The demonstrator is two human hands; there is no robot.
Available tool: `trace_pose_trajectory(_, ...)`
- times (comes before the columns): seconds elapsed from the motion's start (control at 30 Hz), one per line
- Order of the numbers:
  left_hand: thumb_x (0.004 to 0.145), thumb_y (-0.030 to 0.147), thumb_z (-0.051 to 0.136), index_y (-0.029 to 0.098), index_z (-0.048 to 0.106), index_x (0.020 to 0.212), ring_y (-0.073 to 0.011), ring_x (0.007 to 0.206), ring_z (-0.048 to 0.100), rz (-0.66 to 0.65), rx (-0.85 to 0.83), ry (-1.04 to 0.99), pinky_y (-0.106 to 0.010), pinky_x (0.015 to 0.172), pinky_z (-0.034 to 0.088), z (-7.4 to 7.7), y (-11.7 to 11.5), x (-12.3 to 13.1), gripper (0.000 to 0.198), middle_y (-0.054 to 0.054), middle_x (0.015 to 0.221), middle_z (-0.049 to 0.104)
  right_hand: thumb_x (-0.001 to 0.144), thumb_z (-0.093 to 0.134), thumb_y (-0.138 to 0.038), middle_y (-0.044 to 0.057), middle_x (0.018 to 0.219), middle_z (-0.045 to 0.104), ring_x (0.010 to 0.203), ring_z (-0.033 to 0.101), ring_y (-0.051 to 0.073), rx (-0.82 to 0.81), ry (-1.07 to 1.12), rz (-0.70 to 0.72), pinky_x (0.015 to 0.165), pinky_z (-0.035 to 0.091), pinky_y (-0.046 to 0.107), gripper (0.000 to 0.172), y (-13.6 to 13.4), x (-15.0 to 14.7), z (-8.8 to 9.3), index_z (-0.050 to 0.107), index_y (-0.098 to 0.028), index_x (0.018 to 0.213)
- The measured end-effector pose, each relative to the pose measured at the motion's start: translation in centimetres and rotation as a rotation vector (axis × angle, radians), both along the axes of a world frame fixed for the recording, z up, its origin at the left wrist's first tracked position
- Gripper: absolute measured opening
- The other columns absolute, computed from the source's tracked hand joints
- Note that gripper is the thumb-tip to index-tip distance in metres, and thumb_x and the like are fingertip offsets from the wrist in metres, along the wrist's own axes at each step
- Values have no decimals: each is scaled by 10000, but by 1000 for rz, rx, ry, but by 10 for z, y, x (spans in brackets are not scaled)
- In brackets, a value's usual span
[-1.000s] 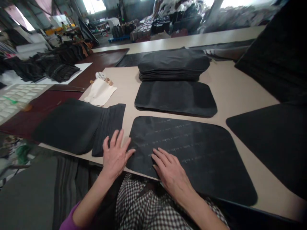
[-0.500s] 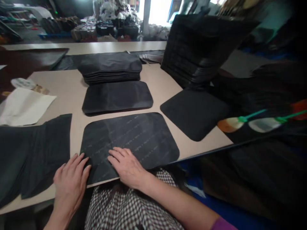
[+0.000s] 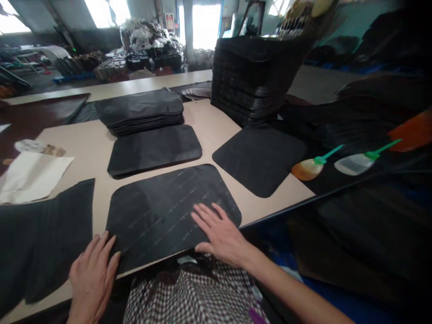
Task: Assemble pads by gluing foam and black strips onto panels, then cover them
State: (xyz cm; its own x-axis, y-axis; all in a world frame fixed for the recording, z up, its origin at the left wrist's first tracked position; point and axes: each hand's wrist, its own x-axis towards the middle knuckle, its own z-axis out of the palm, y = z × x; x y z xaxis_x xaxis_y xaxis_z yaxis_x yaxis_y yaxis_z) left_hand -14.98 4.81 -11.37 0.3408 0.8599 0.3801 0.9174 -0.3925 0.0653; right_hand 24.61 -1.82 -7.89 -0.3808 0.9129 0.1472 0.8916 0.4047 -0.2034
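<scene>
A black rounded sheet (image 3: pixel 162 211) with faint printed lines lies on the tan table (image 3: pixel 84 144) right in front of me. My right hand (image 3: pixel 221 234) rests flat on its near right part, fingers spread, holding nothing. My left hand (image 3: pixel 92 276) lies flat at the sheet's near left corner, fingers stretched out, beside a dark fabric piece (image 3: pixel 37 238) at the left.
Beyond lie a second black sheet (image 3: pixel 153 148), a low pile of sheets (image 3: pixel 141 110) and a tall black stack (image 3: pixel 256 76). Another sheet (image 3: pixel 259 157) lies to the right. Two green-handled brushes (image 3: pixel 313 166) (image 3: pixel 361 162) rest at the right. White paper (image 3: pixel 30 175) lies at the left.
My right hand slid rightward along the sheet's near edge. My left hand stayed by the near left corner. The view kept swinging to the right.
</scene>
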Motion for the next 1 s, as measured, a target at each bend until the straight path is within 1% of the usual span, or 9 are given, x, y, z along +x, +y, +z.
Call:
trace_pose_trajectory(0.13, 1018, 372, 391, 249, 491, 1437, -301, 1453, 398, 30, -41, 9, -496, 1113, 355, 9, 2, -11, 448, -139, 1556, 454, 1035, 358, -674, 147, 1633, 248, 1497, 254, 303, 73, -75, -198, 1203, 233, 587, 791, -24, 70, -17, 217, -155, 1615)
trace_pose_trajectory(0.23, 1024, 383, 368, 261, 382, 1524, -284, 1449, 411, 64, -67, -32, -492, 1136, 351, 31, 22, -12, 514, -131, 1555, 459, 1049, 266, -658, 190, 1588, 337, 1467, 316, 328, 164, -64, -332, 1156, 332, 571, 766, -11, 107, -21, 290, -113, 1587)
trace_pose_trajectory(0.3, 1034, 405, 331, 247, 338, 1554, -275, 1463, 394, 45, -92, -65, -496, 1159, 335, 47, 49, -2, 544, -126, 1581, 429, 1055, 239, -639, 214, 1568, 361, 1463, 323, 332, 188, -36, -364, 1134, 386, 533, 760, 17, 116, -15, 339, -78, 1558)
trace_pose_trajectory(0.4, 1049, 440, 262, 208, 296, 1583, -256, 1499, 340, -47, -167, -71, -484, 1180, 318, 61, 101, 26, 583, -132, 1631, 346, 1068, 264, -589, 191, 1593, 327, 1483, 291, 298, 154, 11, -283, 1166, 367, 485, 711, 76, 107, 0, 329, -86, 1566)
trace_pose_trajectory(0.57, 1062, 467, 213, 229, 229, 1608, -230, 1543, 240, -203, -326, 123, -497, 1216, 235, 46, 161, 66, 597, -114, 1661, 271, 1079, 256, -554, 147, 1601, 331, 1488, 285, 256, 112, -58, -96, 1213, 249, 493, 653, 153, 80, -4, 355, -126, 1563)
trace_pose_trajectory(0.67, 1058, 489, 246, 241, 263, 1600, -242, 1543, 239, -190, -298, 202, -513, 1220, 197, 30, 167, 65, 596, -118, 1659, 272, 1077, 231, -579, 160, 1598, 331, 1493, 271, 261, 119, -86, -110, 1217, 207, 513, 682, 160, 82, -20, 353, -115, 1561)
trace_pose_trajectory(0.8, 1054, 515, 238, 217, 252, 1604, -245, 1540, 249, -66, -282, 204, -500, 1212, 221, 20, 163, 42, 625, -133, 1662, 256, 1074, 173, -586, 161, 1625, 264, 1512, 220, 249, 101, -131, -210, 1216, 212, 505, 718, 152, 100, -35, 308, -91, 1576)
trace_pose_trajectory(0.9, 1050, 529, 243, 176, 276, 1595, -257, 1521, 298, 27, -269, 205, -504, 1207, 233, 25, 160, 28, 649, -166, 1638, 304, 1067, 153, -581, 181, 1608, 297, 1497, 257, 274, 77, -161, -279, 1194, 267, 501, 739, 152, 109, -34, 348, -57, 1551)
trace_pose_trajectory(1.0, 1048, 545, 238, 131, 285, 1588, -271, 1525, 288, 64, -224, 181, -504, 1219, 210, 41, 158, 40, 681, -182, 1632, 310, 1059, 186, -591, 252, 1536, 393, 1448, 336, 350, 115, -161, -364, 1144, 331, 523, 768, 163, 101, -21, 426, 0, 1485)
